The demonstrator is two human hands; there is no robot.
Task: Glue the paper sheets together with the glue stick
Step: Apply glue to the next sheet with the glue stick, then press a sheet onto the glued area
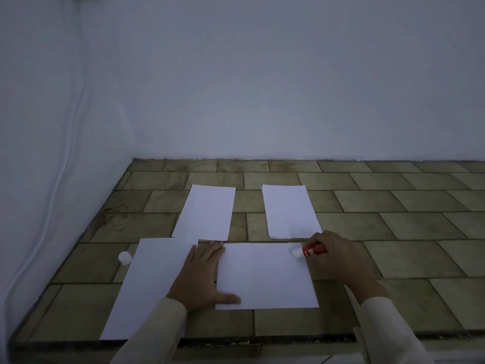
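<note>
Left hand (203,274) lies flat, fingers spread, on the nine-o'clock edge of the near sheet (265,279); right hand (333,254) grips the red glue stick (312,250), whose tip touches that sheet's two-o'clock corner. White cap (124,258) stands farther toward nine o'clock, beside another sheet (149,285).

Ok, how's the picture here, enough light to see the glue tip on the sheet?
Head view: dim, bluish light, no glare; the white tip of the glue stick in the right hand is slightly blurred and blends into the white sheet; wide-angle distortion slightly bends the floor tiles near the edges.
</note>
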